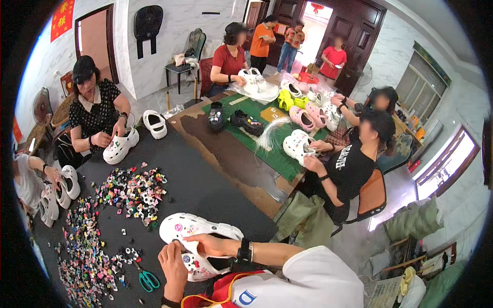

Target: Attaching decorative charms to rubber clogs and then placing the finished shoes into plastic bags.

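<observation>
Two white clogs lie close together in front of me at the table's near edge. The farther white clog (203, 224) has colourful shoe charms on its toe, and the nearer white clog (197, 264) carries several more. My right hand (213, 245) grips the farther clog around its upper, with the thumb stretched toward the toe. My left hand (173, 264) is closed, its fingertips pinched together at the clogs' toe ends beside the right thumb. Something small and dark shows at those fingertips; its kind is hidden. Scissors (149, 281) with teal handles lie left of my left hand.
Loose shoe charms (131, 192) cover much of the black tabletop (205, 182) to my left. Across the table, a person handles a white clog (121, 146). More people work at a green mat (246, 134) with pink, yellow and white clogs.
</observation>
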